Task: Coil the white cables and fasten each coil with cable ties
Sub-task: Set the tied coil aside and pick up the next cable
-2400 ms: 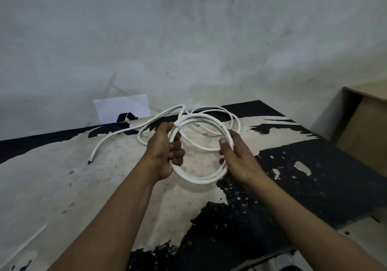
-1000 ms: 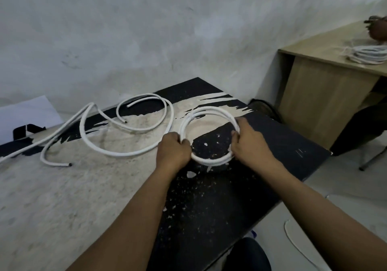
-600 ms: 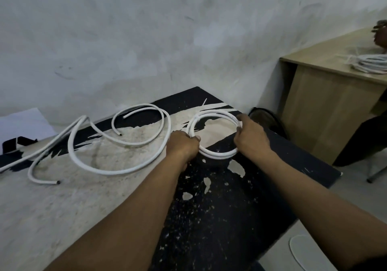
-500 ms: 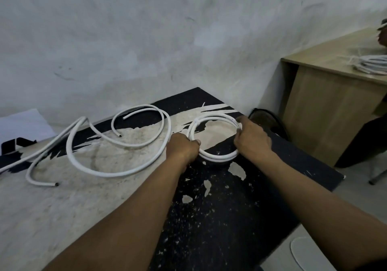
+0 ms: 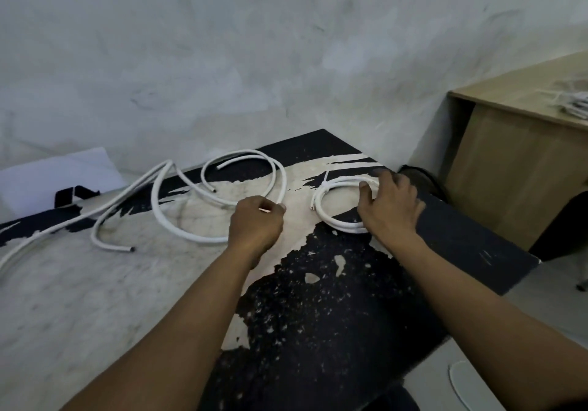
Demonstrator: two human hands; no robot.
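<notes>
With the right hand (image 5: 392,208) spread on the tied coil (image 5: 342,226), the left hand (image 5: 256,221) beside it seemingly pinches the loose cable (image 5: 154,200), whose springy loops may tangle if yanked.

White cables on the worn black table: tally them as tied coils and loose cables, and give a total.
Tied coil: 1
Loose cable: 2, as far as their crossings can be traced
Total: 3
</notes>
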